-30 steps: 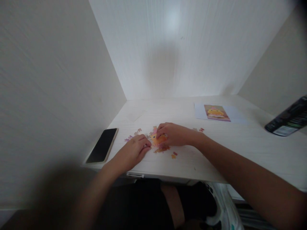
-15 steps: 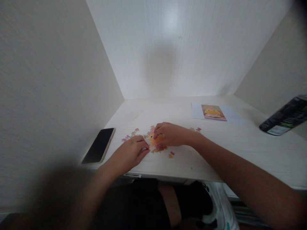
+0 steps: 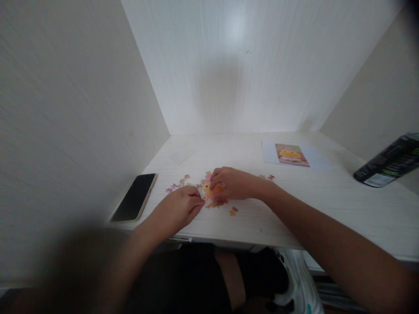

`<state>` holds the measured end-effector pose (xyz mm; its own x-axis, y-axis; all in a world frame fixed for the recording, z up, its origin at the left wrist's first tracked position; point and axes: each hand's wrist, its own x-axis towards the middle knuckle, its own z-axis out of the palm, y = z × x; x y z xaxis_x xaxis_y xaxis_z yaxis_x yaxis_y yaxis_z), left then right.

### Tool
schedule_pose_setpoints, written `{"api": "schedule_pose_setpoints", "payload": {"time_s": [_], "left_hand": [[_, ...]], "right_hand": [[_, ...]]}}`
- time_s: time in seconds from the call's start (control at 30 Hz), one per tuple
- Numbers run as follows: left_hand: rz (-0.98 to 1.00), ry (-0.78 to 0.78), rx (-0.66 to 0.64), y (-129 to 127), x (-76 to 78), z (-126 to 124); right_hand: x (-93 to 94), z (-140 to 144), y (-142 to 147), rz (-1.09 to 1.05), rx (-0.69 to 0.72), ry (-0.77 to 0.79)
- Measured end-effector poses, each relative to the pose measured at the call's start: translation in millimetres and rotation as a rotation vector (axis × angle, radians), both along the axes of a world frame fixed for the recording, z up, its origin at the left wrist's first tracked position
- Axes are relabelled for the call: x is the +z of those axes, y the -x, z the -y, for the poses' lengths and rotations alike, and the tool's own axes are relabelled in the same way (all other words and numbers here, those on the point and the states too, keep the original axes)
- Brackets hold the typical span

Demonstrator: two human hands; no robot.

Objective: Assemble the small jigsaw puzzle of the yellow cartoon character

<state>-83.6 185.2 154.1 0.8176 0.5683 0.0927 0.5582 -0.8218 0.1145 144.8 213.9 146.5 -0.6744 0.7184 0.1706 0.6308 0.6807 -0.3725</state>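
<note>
A partly joined jigsaw puzzle (image 3: 208,188) with a yellow-orange figure lies on the white table between my hands. My left hand (image 3: 187,203) is at its lower left edge, thumb and fingertips pinched together; whatever they hold is too small to make out. My right hand (image 3: 228,183) rests on the puzzle's right side with bent fingers touching it, covering part of the picture. Loose puzzle pieces (image 3: 179,183) are scattered left of the puzzle. A few more loose pieces (image 3: 233,211) lie near its lower right.
A phone (image 3: 135,198) lies at the table's left, by the side wall. At the back right is a paper sheet with a printed picture (image 3: 291,155) of the yellow figure. A dark can (image 3: 388,161) stands at the far right. The table's front edge (image 3: 222,240) is close to my legs.
My left fingers have closed up at the puzzle's lower left edge, where a small gap showed between them before. My right hand has stayed in place on the puzzle.
</note>
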Motion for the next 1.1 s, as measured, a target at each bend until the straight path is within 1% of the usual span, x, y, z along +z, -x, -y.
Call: {"api": "schedule_pose_setpoints", "payload": {"time_s": [0.17, 0.37, 0.67, 0.77, 0.83, 0.93, 1.0, 1.1], "left_hand": [[-0.052, -0.041, 0.006, -0.5, -2.3, 2.8], [-0.068, -0.015, 0.021, -3.5, -0.2, 5.2], [-0.04, -0.009, -0.006, 1.1, 1.7, 2.4], [0.015, 0.019, -0.013, 1.6, 0.3, 0.1], [0.066, 0.049, 0.004, 2.5, -1.1, -2.8], [0.118, 0.095, 0.078, 6.2, -2.2, -7.9], [0.145, 0.135, 0.127, 9.6, -1.9, -11.2], [0.201, 0.179, 0.159, 15.1, -0.1, -15.7]], "right_hand": [[0.5, 1.0, -0.7, 0.028, 0.016, -0.029], [-3.6, -1.7, -2.3, 0.049, 0.017, -0.03], [0.9, 0.3, -1.4, 0.033, 0.028, -0.01], [1.0, 0.5, -1.4, 0.041, 0.042, -0.009], [1.1, 0.9, -1.8, 0.035, 0.043, -0.003], [1.6, 1.6, -2.8, 0.027, 0.03, 0.004], [1.9, 2.0, -3.3, 0.038, 0.032, 0.003], [2.7, 2.5, -3.4, 0.04, 0.034, 0.004]]}}
